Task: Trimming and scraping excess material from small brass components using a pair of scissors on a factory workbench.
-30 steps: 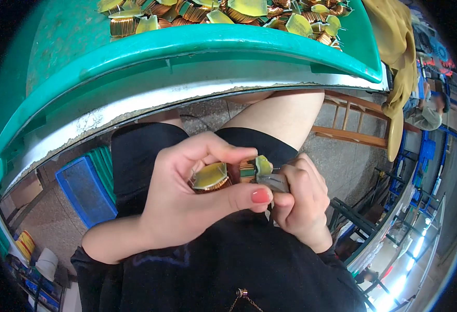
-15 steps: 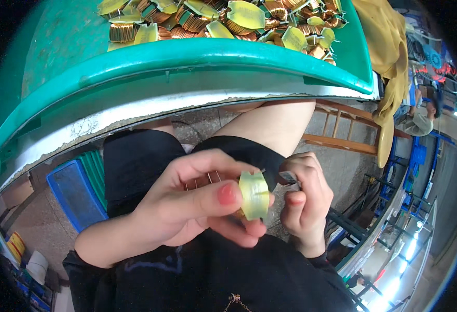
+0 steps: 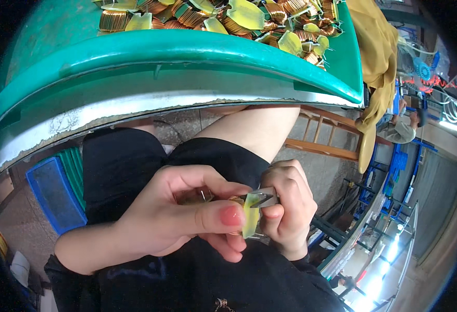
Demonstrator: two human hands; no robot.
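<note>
While pinching a yellow-plated copper coil point(image 3: 251, 221) in the left hand point(image 3: 187, 210), above the lap point(image 3: 218, 156) and off the near edge of the table point(image 3: 64, 120), and clenching a small metal tool point(image 3: 268, 197) against it with the right hand point(image 3: 293, 205), could slip and nick the winding point(image 3: 237, 199) if pressing askew, or drop a pinned part point(image 3: 204, 195) half hidden in the left palm if gripping loosely. Along that worn white edge, note a green tray point(image 3: 161, 47) heaped with more coils point(image 3: 244, 18); past the right end, a yellow cloth point(image 3: 379, 41), wooden frame point(image 3: 324, 148) and person point(image 3: 402, 131).
</note>
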